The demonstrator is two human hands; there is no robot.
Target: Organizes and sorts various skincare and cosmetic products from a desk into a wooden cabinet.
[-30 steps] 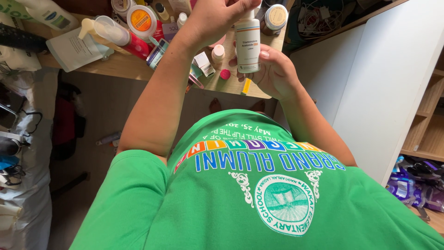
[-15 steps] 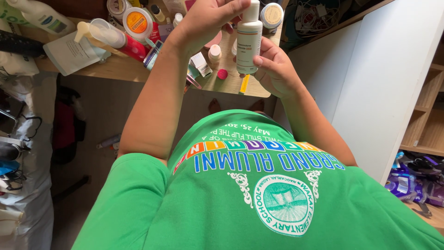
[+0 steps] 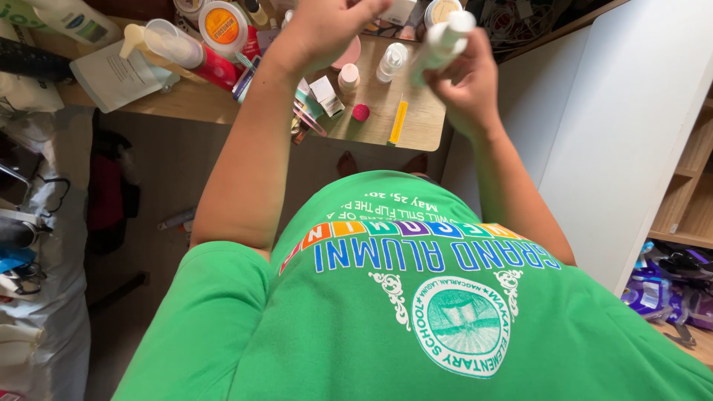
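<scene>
Head view, right hand gripping tilted white bottle, left hand loosely curled, cluttered wooden shelf below.

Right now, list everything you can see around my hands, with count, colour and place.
white bottle: one, white, blurred, tilted in the right hand
wooden shelf: one, light wood, under the clutter
small pink cap: one, pink, on the shelf
yellow tube: one, yellow, near the shelf's front edge
orange-lidded jar: one, white with orange lid, far left of shelf
pump bottle: one, lying on its side, left
green shirt: one, green
left hand: raised above shelf
right hand: grip on bottle
</scene>
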